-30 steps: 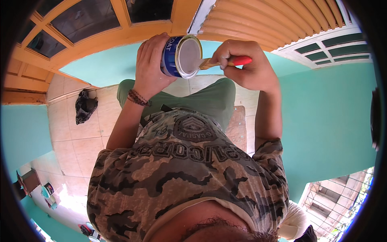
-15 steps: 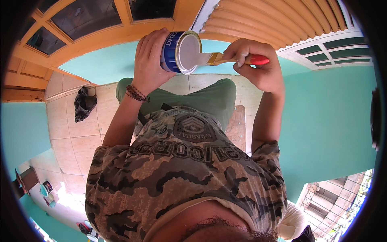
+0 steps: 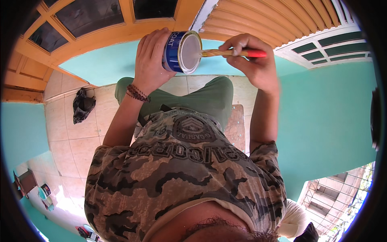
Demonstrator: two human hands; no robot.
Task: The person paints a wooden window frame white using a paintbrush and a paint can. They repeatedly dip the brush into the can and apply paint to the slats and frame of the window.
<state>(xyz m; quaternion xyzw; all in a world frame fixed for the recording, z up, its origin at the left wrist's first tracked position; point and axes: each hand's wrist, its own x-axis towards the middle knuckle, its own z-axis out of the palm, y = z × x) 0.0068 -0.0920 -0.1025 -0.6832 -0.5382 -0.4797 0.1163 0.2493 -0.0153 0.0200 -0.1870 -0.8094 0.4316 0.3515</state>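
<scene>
My left hand is wrapped round the side of a blue paint can, which is tipped so its open mouth faces right. White paint shows inside the rim. In my right hand is a paintbrush with a wooden handle and a red end, pinched between thumb and fingers. The brush lies about level, turned on edge, and its bristle tip reaches into the can's mouth. White smears mark my right fingers.
Ahead stand an orange wooden frame with dark panes and orange slatted shutters. Turquoise walls rise close on the right and in front. On the tiled floor at left lies a black plastic bag. A brown board lies beside my leg.
My right hand has moved slightly left and up, bringing the brush tip into the can's mouth. The brush has turned from its flat face to its edge. The can stays almost still.
</scene>
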